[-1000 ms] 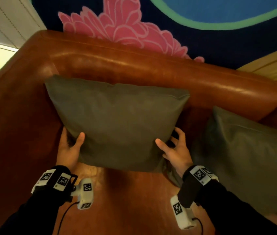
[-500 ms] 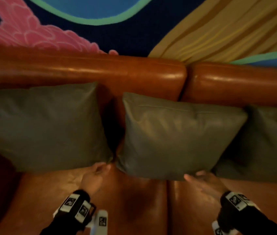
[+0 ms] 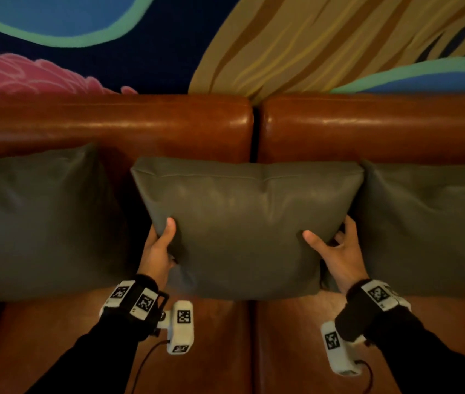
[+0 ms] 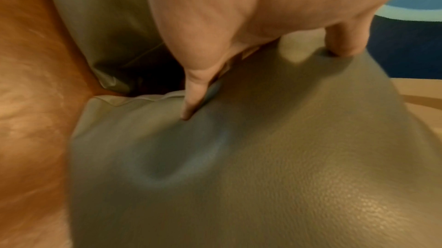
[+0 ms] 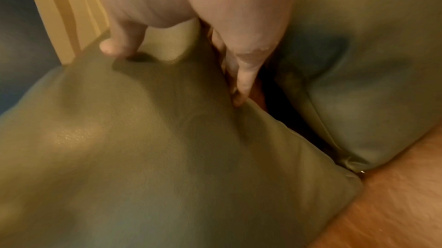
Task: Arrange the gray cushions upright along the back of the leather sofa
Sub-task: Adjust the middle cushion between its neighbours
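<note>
Three gray cushions stand upright against the back of the brown leather sofa (image 3: 168, 123). The middle cushion (image 3: 242, 223) straddles the seam between the two back sections. My left hand (image 3: 158, 245) grips its left edge, thumb on the front face and fingers behind. My right hand (image 3: 336, 248) grips its right edge the same way. In the left wrist view the thumb dents the middle cushion (image 4: 263, 157); in the right wrist view the fingers tuck behind the middle cushion (image 5: 155, 148). The left cushion (image 3: 40, 220) and the right cushion (image 3: 430, 228) lean on the backrest untouched.
A painted wall (image 3: 168, 38) with pink, blue, green and tan shapes rises behind the sofa. The brown seat (image 3: 225, 351) lies below the cushions, split by a centre seam. Neighbouring cushions sit close on both sides of the held one.
My view has shifted right from the sofa's left corner. Both hands let go of the left cushion, reached under the middle one, and now grip its two side edges.
</note>
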The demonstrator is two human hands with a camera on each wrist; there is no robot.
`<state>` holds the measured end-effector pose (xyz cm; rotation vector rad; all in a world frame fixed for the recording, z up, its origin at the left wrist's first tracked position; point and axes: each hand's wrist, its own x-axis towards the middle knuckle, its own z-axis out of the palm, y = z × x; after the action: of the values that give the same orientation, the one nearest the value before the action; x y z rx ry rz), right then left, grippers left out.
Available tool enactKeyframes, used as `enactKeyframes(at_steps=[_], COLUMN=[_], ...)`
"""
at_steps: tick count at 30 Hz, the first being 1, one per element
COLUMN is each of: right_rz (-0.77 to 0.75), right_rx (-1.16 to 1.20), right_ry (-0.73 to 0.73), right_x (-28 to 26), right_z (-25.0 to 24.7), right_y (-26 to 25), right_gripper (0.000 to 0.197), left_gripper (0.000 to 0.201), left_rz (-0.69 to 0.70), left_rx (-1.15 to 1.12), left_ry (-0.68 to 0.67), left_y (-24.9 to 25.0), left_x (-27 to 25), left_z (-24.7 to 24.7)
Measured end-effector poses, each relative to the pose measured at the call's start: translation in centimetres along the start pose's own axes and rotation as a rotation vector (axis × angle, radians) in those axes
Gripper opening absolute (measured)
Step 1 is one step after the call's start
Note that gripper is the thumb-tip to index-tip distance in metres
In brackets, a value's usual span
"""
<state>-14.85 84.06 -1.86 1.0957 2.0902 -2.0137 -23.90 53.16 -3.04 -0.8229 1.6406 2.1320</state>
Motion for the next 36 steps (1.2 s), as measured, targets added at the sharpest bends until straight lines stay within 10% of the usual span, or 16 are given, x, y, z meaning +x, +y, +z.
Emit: enactKeyframes(at_steps=[7, 14, 24, 27, 36], right_rz=[-0.053, -0.080, 0.037, 0.134, 0.277], right_rx=[0.063, 0.076, -0.042, -0.094, -0.277], right_ry=[0.005, -0.004, 0.039, 0.049, 0.076], right_x=[0.1, 0.9, -0.2, -1.8, -4.9], right_z=[-0.5, -0.5, -1.4, -3.3, -13.6], right_y=[2.1, 2.2, 1.2, 2.8, 7.1], right_gripper=[0.114, 0.122, 0.104, 0.070, 0.020], left_gripper=[0.042, 0.021, 0.089, 0.048, 0.042], left_rz=[0.092, 0.098, 0.081, 0.204, 0.266], left_rx=[-0.015, 0.027, 0.525, 0.802, 1.128], left_ry=[0.015, 0.038, 0.191, 0.300, -0.239], left_y=[-1.6, -2.1, -2.3, -3.8, -9.5], left_x=[0.2, 0.5, -0.1, -2.7, -8.0], left_z=[-0.5, -0.8, -3.1, -3.1, 6.5])
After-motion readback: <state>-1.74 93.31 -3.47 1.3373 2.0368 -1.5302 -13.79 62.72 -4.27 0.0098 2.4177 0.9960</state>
